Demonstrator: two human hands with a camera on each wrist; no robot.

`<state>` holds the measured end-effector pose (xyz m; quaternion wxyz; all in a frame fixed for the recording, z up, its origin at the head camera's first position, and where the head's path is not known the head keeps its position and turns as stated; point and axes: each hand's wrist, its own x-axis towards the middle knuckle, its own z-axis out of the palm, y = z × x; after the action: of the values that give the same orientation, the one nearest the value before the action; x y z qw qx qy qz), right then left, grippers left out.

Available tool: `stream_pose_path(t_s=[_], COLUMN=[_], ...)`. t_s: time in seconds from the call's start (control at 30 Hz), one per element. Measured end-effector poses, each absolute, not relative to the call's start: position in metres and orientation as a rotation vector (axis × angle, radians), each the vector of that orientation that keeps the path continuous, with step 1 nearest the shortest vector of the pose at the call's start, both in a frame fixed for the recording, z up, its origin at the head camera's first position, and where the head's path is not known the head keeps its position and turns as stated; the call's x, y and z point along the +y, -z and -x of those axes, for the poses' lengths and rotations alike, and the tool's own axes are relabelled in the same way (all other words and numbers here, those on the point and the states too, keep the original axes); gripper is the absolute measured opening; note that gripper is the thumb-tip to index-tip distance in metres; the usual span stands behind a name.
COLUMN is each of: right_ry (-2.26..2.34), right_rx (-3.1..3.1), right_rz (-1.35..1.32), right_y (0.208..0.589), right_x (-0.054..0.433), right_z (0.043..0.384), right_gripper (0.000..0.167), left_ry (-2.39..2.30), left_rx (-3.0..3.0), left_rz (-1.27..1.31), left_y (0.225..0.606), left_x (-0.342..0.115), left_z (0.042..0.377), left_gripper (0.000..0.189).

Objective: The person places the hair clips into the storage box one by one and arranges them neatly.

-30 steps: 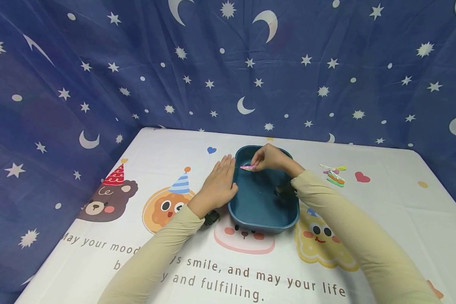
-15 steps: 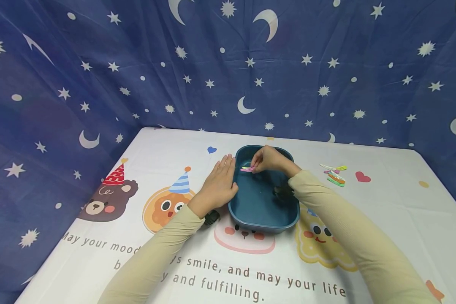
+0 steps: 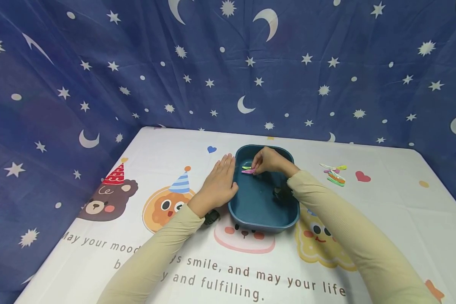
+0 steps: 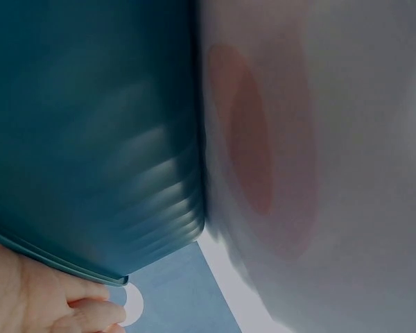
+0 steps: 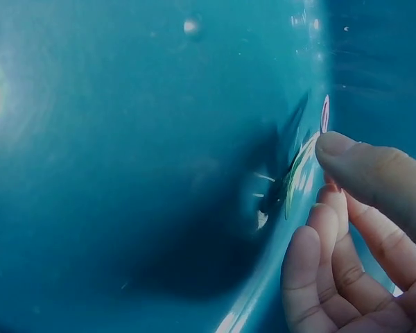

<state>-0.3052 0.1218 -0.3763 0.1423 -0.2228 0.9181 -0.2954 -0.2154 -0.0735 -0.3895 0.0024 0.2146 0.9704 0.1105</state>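
Note:
My right hand reaches into the far part of a deep teal basin, pinching a pink hair clip between thumb and fingers. Just beyond it a green hair clip lies in the basin. In the right wrist view the pink clip's tip sticks up past the thumb, with the green clip below, near the basin's wall. My left hand rests flat against the basin's left side, fingers straight along the rim; the left wrist view shows its fingers beside the rim.
Several coloured hair clips lie in a small pile on the table to the basin's right. The white tablecloth has printed cartoon figures and lettering. A dark blue curtain with stars and moons hangs behind the table.
My right hand has shifted slightly toward me with the pink clip, which now stands apart from the green clip, more of which shows. The left hand has stayed against the basin.

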Motion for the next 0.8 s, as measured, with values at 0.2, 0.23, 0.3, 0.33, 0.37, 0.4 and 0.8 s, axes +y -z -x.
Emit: stream_pose_path(t_s=[0.2, 0.23, 0.3, 0.33, 0.37, 0.4, 0.8], right_ry=[0.829, 0.830, 0.830, 0.827, 0.826, 0.824, 0.790], right_rx=[2.655, 2.654, 2.654, 2.654, 2.654, 2.654, 2.678], right_rz=[0.638, 0.637, 0.638, 0.639, 0.638, 0.638, 0.630], right_y=[0.3775, 0.3778, 0.3783, 0.3785, 0.3787, 0.3788, 0.3785], right_x=[0.1217, 0.1217, 0.1217, 0.1217, 0.1217, 0.1217, 0.1229], right_z=[0.3057, 0.3059, 0.3060, 0.3061, 0.3062, 0.3063, 0.3044], right_gripper=[0.010, 0.010, 0.010, 0.010, 0.009, 0.010, 0.010], left_ry=[-0.337, -0.337, -0.338, -0.338, -0.336, -0.335, -0.338], left_rx=[3.047, 3.048, 3.050, 3.050, 3.051, 3.051, 3.043], left_rz=[-0.674, -0.675, -0.676, -0.676, -0.677, -0.677, -0.673], left_y=[0.3901, 0.3902, 0.3901, 0.3902, 0.3901, 0.3901, 0.3891], left_x=[-0.0732, -0.0731, -0.0730, -0.0729, -0.0729, -0.0729, -0.0727], left_z=[0.2161, 0.2161, 0.2162, 0.2164, 0.2165, 0.2166, 0.2161], left_gripper=[0.070, 0.070, 0.070, 0.070, 0.070, 0.070, 0.070])
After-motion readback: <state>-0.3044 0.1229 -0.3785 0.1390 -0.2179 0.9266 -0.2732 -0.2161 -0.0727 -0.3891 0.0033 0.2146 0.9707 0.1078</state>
